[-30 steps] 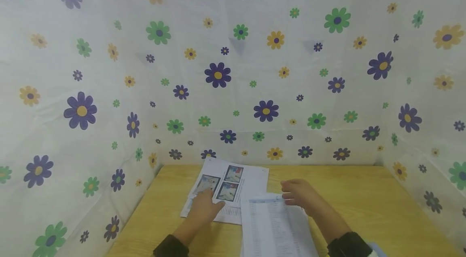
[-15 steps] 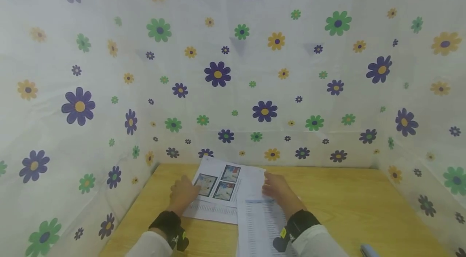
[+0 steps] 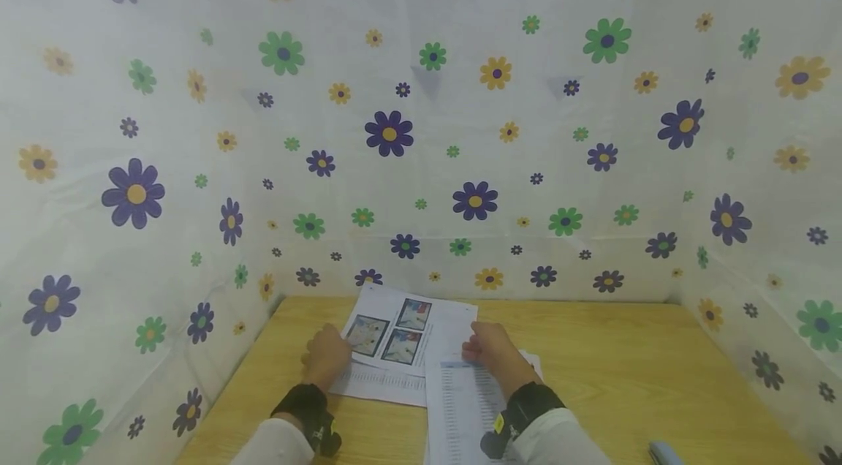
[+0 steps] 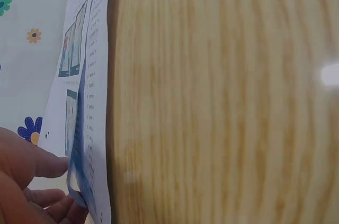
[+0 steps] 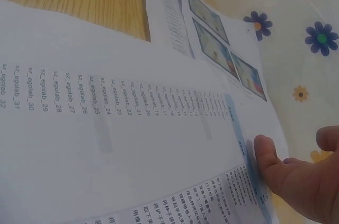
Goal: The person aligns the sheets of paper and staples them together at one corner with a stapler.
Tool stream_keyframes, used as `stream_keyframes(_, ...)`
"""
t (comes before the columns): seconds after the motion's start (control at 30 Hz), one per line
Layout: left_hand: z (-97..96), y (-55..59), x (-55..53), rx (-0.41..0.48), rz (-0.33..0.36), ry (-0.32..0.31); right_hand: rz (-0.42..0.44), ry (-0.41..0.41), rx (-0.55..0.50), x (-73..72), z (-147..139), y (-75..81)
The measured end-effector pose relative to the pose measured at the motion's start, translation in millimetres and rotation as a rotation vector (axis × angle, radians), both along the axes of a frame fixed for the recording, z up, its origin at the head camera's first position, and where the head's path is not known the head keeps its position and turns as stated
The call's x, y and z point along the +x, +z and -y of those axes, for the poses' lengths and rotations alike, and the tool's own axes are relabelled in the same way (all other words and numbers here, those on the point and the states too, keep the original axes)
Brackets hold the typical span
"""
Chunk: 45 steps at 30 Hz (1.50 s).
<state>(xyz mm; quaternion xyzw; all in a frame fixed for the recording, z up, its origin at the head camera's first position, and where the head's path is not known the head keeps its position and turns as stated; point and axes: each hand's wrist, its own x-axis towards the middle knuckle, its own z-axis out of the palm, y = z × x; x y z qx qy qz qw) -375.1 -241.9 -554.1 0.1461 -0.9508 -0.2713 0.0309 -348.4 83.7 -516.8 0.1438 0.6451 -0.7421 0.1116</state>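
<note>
Left hand [image 3: 327, 357] and right hand [image 3: 495, 348] at opposite edges of a photo sheet [image 3: 403, 333]

Left hand: pinches the photo sheet's left edge. Right hand: is at its right edge; whether it grips or merely touches, cannot tell. Photo sheet: is over the table [image 3: 605, 363], long axis apparently left to right, right end angled nearer the head camera. Text sheet [image 3: 384, 381]: shows below its near edge. List sheet [image 3: 457, 406]: overlaps its near right corner, header end pointing toward it. Left wrist view alone shows paper bent between thumb and fingers; right wrist view alone makes list rows legible; head view alone includes a blue-grey object [image 3: 664, 452], well right of the photo sheet.
</note>
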Motion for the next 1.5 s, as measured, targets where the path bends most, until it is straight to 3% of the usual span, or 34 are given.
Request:
stream_keyframes(0.17, 2.3, -4.7, 1.8, 0.019, -0.02, 0.013, 0.013, -0.022, -0.011, 0.4, -2.2, -2.9)
stream_keyframes(0.27, 2.9, -3.6, 3.9, 0.051, -0.077, 0.015, 0.004, -0.032, 0.001, 0.0, -2.4, -6.4)
stream_keyframes(0.47, -1.5, -1.2, 8.3, 0.176, -0.189, -0.044, -0.006, -0.093, 0.029, -0.7, -0.6, -8.5)
stream_keyframes(0.73, -5.7, 8.0, 17.3, 0.323, -0.196, -0.078, -0.003, -0.132, 0.207, -0.4, -1.0, -7.3)
stream_keyframes(1.0, -4.4, 13.4, 15.3, 0.363, -0.213, -0.093, -0.107, -0.099, 0.185, 5.1, -9.1, -7.6)
stream_keyframes(1.23, -5.9, 18.8, 11.0, 0.396, -0.223, -0.095, -0.238, -0.197, 0.174, -2.8, -13.5, -4.1)
stream_keyframes(1.33, -7.9, 24.0, 10.4, 0.418, -0.235, -0.091, -0.279, -0.238, 0.22, -3.7, -14.9, 0.3)
stream_keyframes(1.5, -13.0, 36.9, 9.6, 0.446, -0.298, -0.102, -0.312, -0.252, 0.249, -5.6, -21.1, 6.8)
